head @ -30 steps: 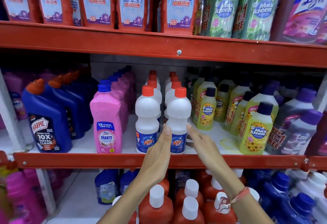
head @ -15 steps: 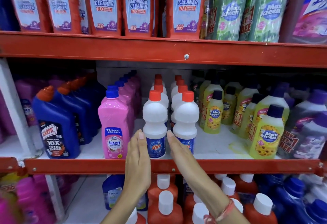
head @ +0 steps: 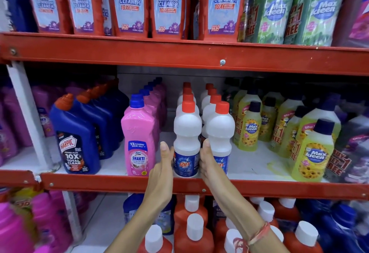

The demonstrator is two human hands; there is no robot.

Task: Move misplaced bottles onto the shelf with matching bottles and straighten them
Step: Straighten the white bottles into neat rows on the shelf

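Two rows of white Rin bottles with red caps stand in the middle of the middle shelf [head: 99, 183]. My left hand [head: 162, 174] lies flat against the left side of the front left Rin bottle [head: 186, 132]. My right hand [head: 208, 162] lies flat against its right side, in the gap before the front right Rin bottle [head: 219, 130]. Both palms face each other with the fingers straight and together. The bottle stands upright at the shelf's front edge.
A pink Shakti bottle [head: 138, 132] stands just left of my left hand, and blue Harpic bottles [head: 73, 132] beyond it. Yellow Max Kleen bottles [head: 313, 152] fill the right. Red Harpic pouches [head: 129, 2] sit on the shelf above, orange bottles [head: 191, 230] below.
Both hands have shifted left from the front right Rin bottle to either side of the front left one. The view has also moved closer and a little left.
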